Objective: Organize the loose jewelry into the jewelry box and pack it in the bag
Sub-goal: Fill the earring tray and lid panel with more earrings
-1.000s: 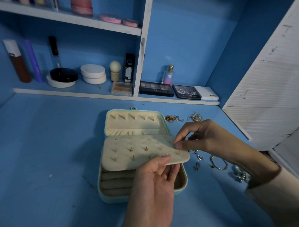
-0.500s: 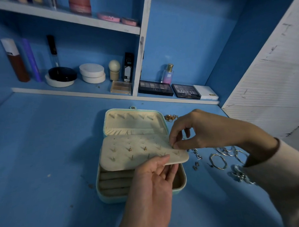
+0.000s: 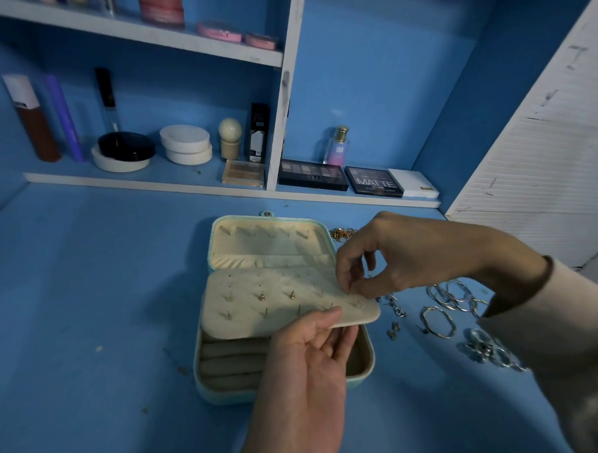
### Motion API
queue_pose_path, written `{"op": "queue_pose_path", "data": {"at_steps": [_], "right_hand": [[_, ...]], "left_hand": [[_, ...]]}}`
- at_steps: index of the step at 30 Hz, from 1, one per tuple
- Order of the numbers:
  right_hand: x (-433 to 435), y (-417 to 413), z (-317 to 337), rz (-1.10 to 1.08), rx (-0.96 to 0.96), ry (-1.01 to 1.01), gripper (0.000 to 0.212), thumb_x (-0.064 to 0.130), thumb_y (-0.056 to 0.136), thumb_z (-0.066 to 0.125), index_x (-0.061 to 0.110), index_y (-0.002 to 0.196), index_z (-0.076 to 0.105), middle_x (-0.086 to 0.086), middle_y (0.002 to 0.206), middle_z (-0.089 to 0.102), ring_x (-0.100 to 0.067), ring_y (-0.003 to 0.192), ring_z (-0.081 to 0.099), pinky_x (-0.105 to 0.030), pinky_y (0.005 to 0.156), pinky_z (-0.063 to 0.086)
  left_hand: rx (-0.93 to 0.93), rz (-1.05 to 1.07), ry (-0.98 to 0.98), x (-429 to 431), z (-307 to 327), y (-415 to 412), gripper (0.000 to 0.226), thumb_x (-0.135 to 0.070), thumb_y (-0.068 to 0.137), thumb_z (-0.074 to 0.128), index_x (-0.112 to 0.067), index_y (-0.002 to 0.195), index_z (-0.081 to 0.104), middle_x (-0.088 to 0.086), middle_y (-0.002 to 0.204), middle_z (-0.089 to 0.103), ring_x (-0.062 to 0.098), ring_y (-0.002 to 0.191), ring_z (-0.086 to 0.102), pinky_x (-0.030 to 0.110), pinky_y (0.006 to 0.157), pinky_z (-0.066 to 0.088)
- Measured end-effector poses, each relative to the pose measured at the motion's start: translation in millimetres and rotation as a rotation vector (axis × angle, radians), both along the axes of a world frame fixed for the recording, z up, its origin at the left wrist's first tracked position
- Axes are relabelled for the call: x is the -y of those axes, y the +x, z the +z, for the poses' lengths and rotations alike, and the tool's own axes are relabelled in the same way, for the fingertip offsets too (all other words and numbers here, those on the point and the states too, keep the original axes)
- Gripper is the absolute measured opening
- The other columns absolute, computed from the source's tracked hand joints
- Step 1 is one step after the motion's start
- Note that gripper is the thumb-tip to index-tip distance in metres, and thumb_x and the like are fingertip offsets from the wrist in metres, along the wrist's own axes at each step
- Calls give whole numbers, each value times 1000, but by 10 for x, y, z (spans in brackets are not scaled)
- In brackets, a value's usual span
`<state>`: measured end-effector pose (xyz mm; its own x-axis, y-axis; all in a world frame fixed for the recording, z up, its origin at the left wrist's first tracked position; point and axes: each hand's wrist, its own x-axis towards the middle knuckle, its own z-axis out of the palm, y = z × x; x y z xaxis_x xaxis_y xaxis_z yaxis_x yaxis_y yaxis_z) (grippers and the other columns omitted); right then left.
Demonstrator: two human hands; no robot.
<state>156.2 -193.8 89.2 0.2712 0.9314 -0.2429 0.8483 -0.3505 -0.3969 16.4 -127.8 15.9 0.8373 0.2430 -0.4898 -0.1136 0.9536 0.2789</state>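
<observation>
A mint jewelry box (image 3: 209, 391) lies open on the blue counter, its cream lid tipped back. My left hand (image 3: 310, 349) holds the cream earring panel (image 3: 260, 306) by its near edge, thumb on top and fingers beneath, lifted above the ring rolls. Several earring posts stick up from the panel. My right hand (image 3: 388, 260) pinches something small at the panel's right edge; what it is stays hidden. Loose silver hoops (image 3: 442, 319), rings (image 3: 484, 348) and small studs (image 3: 395, 311) lie to the right. A gold chain (image 3: 340, 233) shows behind the box.
Low shelves at the back carry cosmetics: eyeshadow palettes (image 3: 374, 182), a perfume bottle (image 3: 337, 147), round compacts (image 3: 186, 144), tubes. A white louvred door (image 3: 541, 167) stands open at the right. No bag is in view.
My right hand has shifted left and down onto the panel's right edge, with finger and thumb now closed at it. My left hand keeps the panel steady.
</observation>
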Motion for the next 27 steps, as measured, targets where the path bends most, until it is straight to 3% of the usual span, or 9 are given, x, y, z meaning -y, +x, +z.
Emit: {"op": "queue_pose_path", "data": {"at_steps": [8,14,18,23,27], "right_hand": [[-21,17,-4,-15,-35,-27,11,5,79,67,14,83,72,3,77,68,-4,67,57,-12,67,41],[-37,-5,-26,-30,10,-49,10,14,77,68,24,76,69,7,69,64,-9,63,56,-34,67,50],[-6,11,-57,-73,-22,-30,10,13,78,67,23,76,68,4,70,64,-11,62,55,-34,65,50],[151,19,-154,-175,-204,110,16,6,83,66,22,82,70,5,78,69,-7,70,59,-20,70,47],[301,31,-287,-241,-289,245,17,7,83,63,18,93,71,-9,82,67,-24,76,60,-34,75,50]], "left_hand": [[2,13,8,8,6,1,34,4,60,54,2,93,64,19,98,72,27,99,65,37,90,47],[-2,20,14,13,12,-6,35,6,61,54,1,93,65,18,96,72,27,97,66,38,88,48],[-5,20,16,14,15,1,36,5,61,54,1,94,64,18,99,72,26,97,66,38,89,48],[26,-25,16,-18,15,-9,26,3,61,55,0,85,65,18,92,71,25,94,65,37,90,47],[28,-45,26,-20,16,-24,31,1,62,57,0,91,65,16,96,72,24,98,65,36,91,47]]}}
